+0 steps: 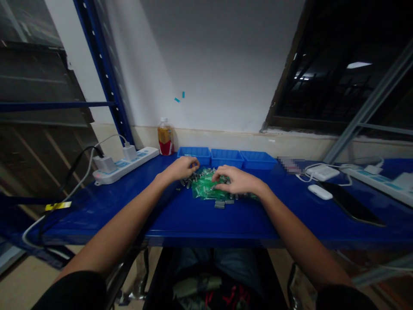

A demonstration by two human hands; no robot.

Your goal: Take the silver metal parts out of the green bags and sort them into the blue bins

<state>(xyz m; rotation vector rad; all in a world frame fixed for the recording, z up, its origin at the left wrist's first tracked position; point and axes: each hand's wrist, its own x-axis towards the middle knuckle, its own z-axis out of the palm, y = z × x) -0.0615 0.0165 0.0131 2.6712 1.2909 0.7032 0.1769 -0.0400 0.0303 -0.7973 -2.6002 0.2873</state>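
Note:
A pile of small green plastic bags [206, 189] lies mid-table, with small metallic cylinders [187, 184] around it. My right hand [237, 178] is over the right part of the pile, thumb and fingers apart, its fingertips close to the green plastic. Curled fingers show on my left hand [184, 167], which hovers at the pile's back left, in front of the left blue bin [193, 151]. Whatever those fingers hold, if anything, is too small to make out. A few grey metal pieces [220, 204] lie side by side at the pile's front edge.
Two more blue bins, a middle one [226, 158] and a right one [258, 159], line the back. Beside them stands a drink bottle [165, 137]. Power strips [142, 157] with cables flank the blue table [206, 226]. A phone [350, 202] and white case [320, 192] lie right.

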